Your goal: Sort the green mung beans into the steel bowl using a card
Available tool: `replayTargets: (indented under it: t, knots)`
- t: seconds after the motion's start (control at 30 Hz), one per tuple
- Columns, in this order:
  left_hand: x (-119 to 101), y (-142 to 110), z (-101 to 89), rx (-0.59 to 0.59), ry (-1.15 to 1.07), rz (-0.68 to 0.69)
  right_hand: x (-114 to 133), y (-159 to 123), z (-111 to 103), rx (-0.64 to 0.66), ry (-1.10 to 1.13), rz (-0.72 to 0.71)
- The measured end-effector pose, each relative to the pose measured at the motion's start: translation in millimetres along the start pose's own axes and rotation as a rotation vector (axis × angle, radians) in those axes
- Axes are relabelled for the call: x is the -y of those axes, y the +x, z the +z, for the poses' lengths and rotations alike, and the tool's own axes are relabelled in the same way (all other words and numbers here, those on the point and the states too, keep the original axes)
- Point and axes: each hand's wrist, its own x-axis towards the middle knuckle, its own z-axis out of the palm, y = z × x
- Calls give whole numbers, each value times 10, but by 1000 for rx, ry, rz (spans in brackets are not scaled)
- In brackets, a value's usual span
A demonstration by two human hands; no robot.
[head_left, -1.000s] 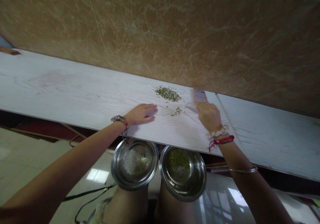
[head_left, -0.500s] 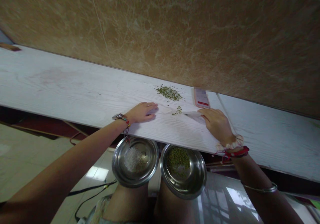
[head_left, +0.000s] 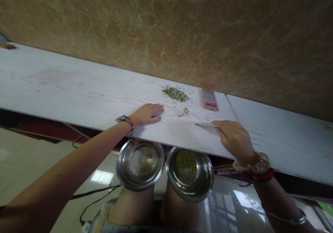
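Observation:
My left hand [head_left: 148, 114] lies on the white wooden board [head_left: 91, 87], fingers stretched out and holding nothing. My right hand [head_left: 234, 135] pinches a thin white card-like piece [head_left: 204, 124], whose tip lies low over the board. Between the hands is a small scatter of green beans [head_left: 184, 112], apart from the card's tip. Behind it spreads a larger pile of green beans mixed with white grains [head_left: 175, 93]. Two steel bowls sit on my knees: the left bowl [head_left: 121, 179] has white grains [head_left: 139, 163] in it, the right bowl [head_left: 205, 188] green beans [head_left: 185, 161].
A phone [head_left: 209, 99] in a pink case lies right of the pile, against the brown marbled wall [head_left: 156, 35]. At the far left end is a brown object [head_left: 7, 45]. Dark cables [head_left: 96, 194] run over the tiled floor below the board.
My right hand has moved right and towards me with the white card, away from the small scatter of beans. My left hand has stayed nearly in place.

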Motion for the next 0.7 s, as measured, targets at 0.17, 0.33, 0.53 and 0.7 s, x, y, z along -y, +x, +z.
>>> replayTargets:
  t: [0.17, 0.33, 0.53, 0.7]
  knots:
    - [22, 2, 19, -10, -3, 13, 14, -66, -72, -3, -27, -5]
    - [37, -2, 32, -12, -6, 17, 79, -94, -147, -4, -18, -28]
    - [13, -3, 15, -2, 10, -4, 153, -104, -224, -18, -27, -52]
    - [9, -4, 12, -2, 5, 1, 176, -147, -270, 1, -11, -54]
